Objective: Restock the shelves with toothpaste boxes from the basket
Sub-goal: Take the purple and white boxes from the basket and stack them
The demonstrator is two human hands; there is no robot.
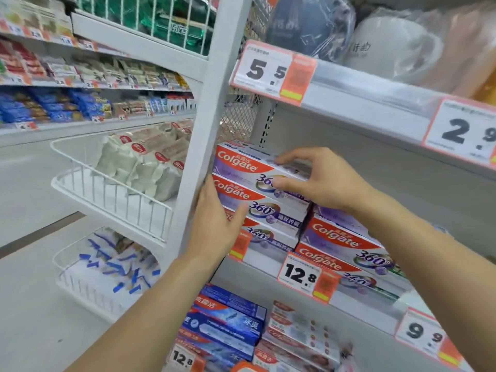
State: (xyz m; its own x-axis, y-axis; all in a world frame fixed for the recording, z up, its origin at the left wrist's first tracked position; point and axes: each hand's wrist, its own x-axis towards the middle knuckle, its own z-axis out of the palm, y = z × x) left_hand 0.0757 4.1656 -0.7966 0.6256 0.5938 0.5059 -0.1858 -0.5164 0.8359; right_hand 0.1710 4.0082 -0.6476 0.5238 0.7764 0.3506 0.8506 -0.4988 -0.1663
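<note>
A stack of three purple and red Colgate toothpaste boxes stands at the left end of the middle shelf (pixel 357 299). My right hand (pixel 319 181) grips the top box (pixel 241 163) from the right, fingers on its top and thumb on its front. My left hand (pixel 214 224) lies flat and open against the left ends of the lower boxes (pixel 236 193), beside the white upright post. A second stack of the same boxes (pixel 338 238) sits just to the right. The basket is out of view.
The white shelf post (pixel 206 130) stands right beside the stack. The shelf above (pixel 375 95) carries wrapped mugs and price tags. Blue toothpaste boxes (pixel 228 318) and red ones fill the shelf below. White wire baskets (pixel 112 194) with packets hang to the left.
</note>
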